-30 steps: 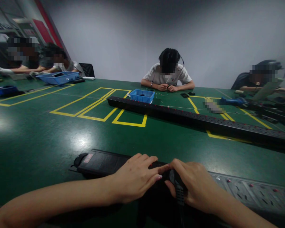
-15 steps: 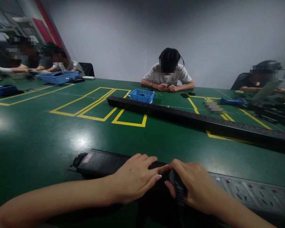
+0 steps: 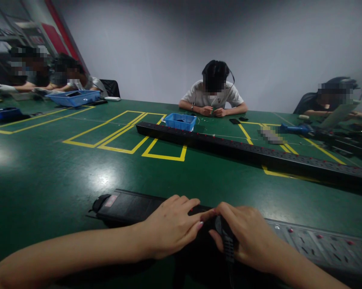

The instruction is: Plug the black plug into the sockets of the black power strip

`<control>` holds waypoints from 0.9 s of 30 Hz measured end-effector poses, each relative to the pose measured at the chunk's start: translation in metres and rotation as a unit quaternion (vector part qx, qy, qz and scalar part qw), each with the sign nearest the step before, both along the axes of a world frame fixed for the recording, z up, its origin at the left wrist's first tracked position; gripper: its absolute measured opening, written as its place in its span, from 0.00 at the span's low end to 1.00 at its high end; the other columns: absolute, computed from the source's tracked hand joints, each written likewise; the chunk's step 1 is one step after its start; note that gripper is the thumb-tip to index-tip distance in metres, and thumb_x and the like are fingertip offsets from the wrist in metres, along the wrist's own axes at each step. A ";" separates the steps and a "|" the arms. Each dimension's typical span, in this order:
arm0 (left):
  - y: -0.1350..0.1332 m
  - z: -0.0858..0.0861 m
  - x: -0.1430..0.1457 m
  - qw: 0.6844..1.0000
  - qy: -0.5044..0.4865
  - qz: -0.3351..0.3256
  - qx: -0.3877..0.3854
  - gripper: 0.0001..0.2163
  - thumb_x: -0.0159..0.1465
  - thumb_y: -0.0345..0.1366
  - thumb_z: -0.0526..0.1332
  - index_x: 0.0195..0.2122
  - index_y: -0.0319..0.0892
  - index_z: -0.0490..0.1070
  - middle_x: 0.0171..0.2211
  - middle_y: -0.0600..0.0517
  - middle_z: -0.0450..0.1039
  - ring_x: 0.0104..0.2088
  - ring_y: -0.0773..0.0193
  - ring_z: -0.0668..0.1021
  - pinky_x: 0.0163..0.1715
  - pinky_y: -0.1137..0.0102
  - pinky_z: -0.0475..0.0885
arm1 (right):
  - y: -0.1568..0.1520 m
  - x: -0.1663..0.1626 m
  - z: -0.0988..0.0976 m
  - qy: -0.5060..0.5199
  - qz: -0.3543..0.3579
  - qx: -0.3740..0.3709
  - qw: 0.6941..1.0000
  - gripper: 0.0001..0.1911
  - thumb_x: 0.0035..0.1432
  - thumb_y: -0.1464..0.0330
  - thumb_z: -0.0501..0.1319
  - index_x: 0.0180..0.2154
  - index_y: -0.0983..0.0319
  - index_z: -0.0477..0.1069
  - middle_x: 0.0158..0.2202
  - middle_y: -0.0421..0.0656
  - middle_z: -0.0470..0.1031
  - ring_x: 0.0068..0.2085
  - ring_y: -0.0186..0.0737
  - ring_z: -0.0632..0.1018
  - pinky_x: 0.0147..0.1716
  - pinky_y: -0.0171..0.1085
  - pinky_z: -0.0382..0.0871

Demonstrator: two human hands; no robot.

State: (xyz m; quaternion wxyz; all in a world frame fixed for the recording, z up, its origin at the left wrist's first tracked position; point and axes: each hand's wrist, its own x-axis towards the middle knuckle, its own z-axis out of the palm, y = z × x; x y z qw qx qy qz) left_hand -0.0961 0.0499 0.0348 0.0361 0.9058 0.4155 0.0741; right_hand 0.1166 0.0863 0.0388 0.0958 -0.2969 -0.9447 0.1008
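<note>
Right hand (image 3: 248, 237) pinches black ribbed plug (image 3: 228, 242) — matte

Plug (image 3: 228, 242) mostly hidden inside right hand (image 3: 251, 241).

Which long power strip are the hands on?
The near power strip: the left hand rests on it, the right hand holds a black plug over it. The far power strip lies untouched.

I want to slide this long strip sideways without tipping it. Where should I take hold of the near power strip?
Probably the bare left stretch of the near power strip, beside the left hand: it lies flat on the table, so clasp across its long edges from above. The right hand grips the plug mid-strip.
</note>
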 end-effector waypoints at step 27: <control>0.001 -0.004 -0.001 1.000 0.002 0.002 0.005 0.19 0.69 0.39 0.42 0.60 0.51 0.53 0.51 0.46 0.65 0.45 0.57 0.70 0.43 0.61 0.65 | 0.001 0.001 -0.002 -0.004 0.000 -0.012 1.000 0.09 0.57 0.66 0.52 0.40 0.62 0.62 0.34 0.44 0.74 0.32 0.39 0.76 0.29 0.35 0.65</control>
